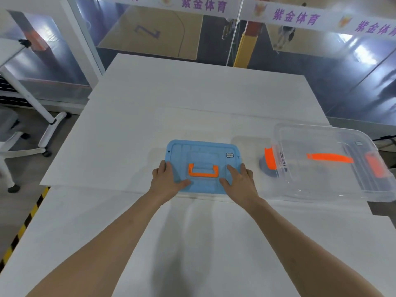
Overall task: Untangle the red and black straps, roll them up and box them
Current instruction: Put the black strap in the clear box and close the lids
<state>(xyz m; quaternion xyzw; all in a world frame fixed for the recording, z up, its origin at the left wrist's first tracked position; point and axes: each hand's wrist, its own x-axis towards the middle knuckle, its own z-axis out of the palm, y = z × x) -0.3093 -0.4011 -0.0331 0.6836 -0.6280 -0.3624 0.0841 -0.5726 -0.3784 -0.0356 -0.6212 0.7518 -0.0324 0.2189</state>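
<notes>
Fingers of the left hand (pixel 166 179) and right hand (pixel 240 181) are lying flat, gripping the blue lid (pixel 203 157) at centre frame. Clear box (pixel 334 189) is sitting open at right; straps not discernible (orange latches only), progress unclear. White table (pixel 192 99); glass wall (pixel 321 61) beyond.

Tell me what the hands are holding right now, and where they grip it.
Both hands, left hand and right hand, grasp the blue lid at its near edge, flanking the orange handle.
</notes>
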